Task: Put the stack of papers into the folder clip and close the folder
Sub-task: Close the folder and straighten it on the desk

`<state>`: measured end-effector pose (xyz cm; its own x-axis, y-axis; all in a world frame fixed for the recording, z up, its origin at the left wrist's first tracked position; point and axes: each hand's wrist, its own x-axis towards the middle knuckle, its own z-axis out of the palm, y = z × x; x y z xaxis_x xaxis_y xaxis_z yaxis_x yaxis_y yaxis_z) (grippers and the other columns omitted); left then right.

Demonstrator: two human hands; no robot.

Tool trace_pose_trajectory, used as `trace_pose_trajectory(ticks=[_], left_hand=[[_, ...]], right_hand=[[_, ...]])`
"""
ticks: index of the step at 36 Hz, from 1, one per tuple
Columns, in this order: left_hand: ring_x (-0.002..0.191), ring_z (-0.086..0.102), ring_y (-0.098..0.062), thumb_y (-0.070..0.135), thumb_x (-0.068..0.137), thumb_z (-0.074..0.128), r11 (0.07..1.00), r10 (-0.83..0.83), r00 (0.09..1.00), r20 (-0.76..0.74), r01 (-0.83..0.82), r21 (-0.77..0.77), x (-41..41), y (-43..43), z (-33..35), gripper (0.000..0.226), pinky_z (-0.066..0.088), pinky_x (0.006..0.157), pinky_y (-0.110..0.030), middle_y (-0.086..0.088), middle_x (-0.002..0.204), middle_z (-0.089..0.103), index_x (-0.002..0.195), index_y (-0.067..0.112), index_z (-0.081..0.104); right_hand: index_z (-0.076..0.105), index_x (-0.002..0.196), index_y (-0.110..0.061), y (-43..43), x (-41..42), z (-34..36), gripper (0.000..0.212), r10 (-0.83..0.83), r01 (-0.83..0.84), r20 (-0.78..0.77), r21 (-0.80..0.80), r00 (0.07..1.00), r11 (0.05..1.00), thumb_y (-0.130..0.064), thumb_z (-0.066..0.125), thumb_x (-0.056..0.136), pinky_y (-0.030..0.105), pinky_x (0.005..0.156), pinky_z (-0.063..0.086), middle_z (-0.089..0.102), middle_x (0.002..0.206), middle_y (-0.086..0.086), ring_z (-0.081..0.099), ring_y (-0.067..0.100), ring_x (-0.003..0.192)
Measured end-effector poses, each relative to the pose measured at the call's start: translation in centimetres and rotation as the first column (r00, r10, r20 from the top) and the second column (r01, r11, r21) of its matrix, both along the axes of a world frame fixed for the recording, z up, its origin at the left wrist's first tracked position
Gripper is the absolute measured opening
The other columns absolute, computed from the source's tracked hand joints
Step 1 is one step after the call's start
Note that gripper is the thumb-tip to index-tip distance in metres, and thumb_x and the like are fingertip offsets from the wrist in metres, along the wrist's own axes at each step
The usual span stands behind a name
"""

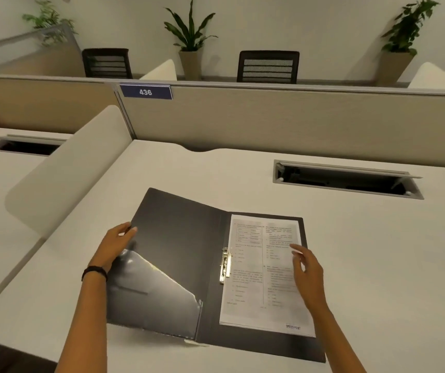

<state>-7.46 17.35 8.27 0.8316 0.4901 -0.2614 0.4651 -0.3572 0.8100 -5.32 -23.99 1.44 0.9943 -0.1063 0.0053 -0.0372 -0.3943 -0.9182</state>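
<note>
Dark grey plastic, the open folder (183, 243) lay spread on the pale off-white desk (377, 251), its spine running roughly away from the person. On the right half sat the white printed stack of papers (259, 275), its left edge tucked under the brass-coloured metal folder clip (226, 265), which lay flat along the spine.

The left hand (117, 244), a dark band at its wrist, had hold of the folder's left cover at its outer edge; the fingers (128, 228) curled around that edge with the thumb on the inner face, and the cover stood tilted up off the desk. A glossy inner pocket (151, 289) on that cover caught the light.

The right hand (306, 273) was over the right side of the papers, its fingers (296, 249) spread loose and unclenched, gripping nothing. The fingertips were near the sheet's right margin; whether they actually touched the paper I couldn't tell.

Farther back on the desk was an open cable hatch (345, 179), and on the beige partition a blue plate numbered 436 (146, 92).
</note>
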Motion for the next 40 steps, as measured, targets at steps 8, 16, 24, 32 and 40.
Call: trace_pose_trajectory(ticks=[8, 16, 24, 32, 40], left_hand=[[0.131, 0.038, -0.022, 0.04, 0.09, 0.047, 0.965, -0.261, 0.965, -0.009, 0.261, 0.004, -0.4, -2.7, 7.3, 0.048, 0.032, 0.109, -0.041, -0.004, 0.143, 0.041, 0.135, 0.023, 0.041], [0.126, 0.039, -0.013, 0.049, 0.086, 0.038, 0.87, -0.492, 0.867, 0.076, 0.492, 0.018, -1.0, -8.9, 11.2, 0.052, 0.037, 0.101, -0.033, 0.005, 0.146, 0.034, 0.136, 0.038, 0.03], [0.11, 0.057, 0.001, 0.025, 0.094, 0.041, 0.759, -0.612, 0.754, 0.237, 0.645, -0.092, -0.4, -16.5, 9.9, 0.043, 0.051, 0.084, -0.013, 0.01, 0.128, 0.053, 0.137, 0.026, 0.035], [0.12, 0.051, -0.004, 0.03, 0.094, 0.044, 0.696, -0.68, 0.707, 0.196, 0.706, -0.13, -0.5, -21.1, 4.9, 0.04, 0.043, 0.102, -0.026, 0.009, 0.135, 0.05, 0.133, 0.032, 0.04], [0.137, 0.027, -0.011, 0.036, 0.093, 0.044, 0.669, -0.726, 0.686, 0.052, 0.686, 0.286, -1.8, -21.5, -3.1, 0.042, 0.021, 0.113, -0.029, 0.005, 0.149, 0.03, 0.134, 0.03, 0.037]], right_hand=[[0.052, 0.121, -0.024, 0.9, 0.1, 5.7, 0.038, 0.202, -0.209, 0.129, 0.043, 0.971, 0.977, -0.035, 0.047, 0.085, 0.03, 0.092, 0.048, 0.052, 0.125, -0.011, 0.054, 0.011, 0.11], [0.047, 0.121, -0.033, 0.9, -1.1, 9.5, 0.032, 0.295, -0.307, 0.164, 0.057, 0.941, 0.95, -0.023, 0.05, 0.091, 0.034, 0.094, 0.049, 0.056, 0.122, -0.012, 0.057, 0.009, 0.108], [0.051, 0.119, -0.029, -0.6, -2.5, 11.3, 0.028, 0.251, -0.269, 0.106, 0.218, 0.962, 0.938, -0.024, 0.047, 0.092, 0.036, 0.094, 0.049, 0.056, 0.125, -0.005, 0.056, 0.016, 0.113], [0.045, 0.117, -0.032, -3.6, -3.0, 9.9, 0.05, 0.164, -0.143, -0.031, 0.349, 0.986, 0.926, -0.064, 0.044, 0.078, 0.016, 0.07, 0.055, 0.054, 0.125, -0.003, 0.06, 0.017, 0.105], [0.04, 0.13, -0.012, -6.4, -3.3, 6.2, 0.037, 0.023, 0.033, -0.146, 0.369, 0.989, 0.929, -0.025, 0.031, 0.097, 0.028, 0.08, 0.051, 0.048, 0.134, 0.013, 0.055, 0.028, 0.11]])
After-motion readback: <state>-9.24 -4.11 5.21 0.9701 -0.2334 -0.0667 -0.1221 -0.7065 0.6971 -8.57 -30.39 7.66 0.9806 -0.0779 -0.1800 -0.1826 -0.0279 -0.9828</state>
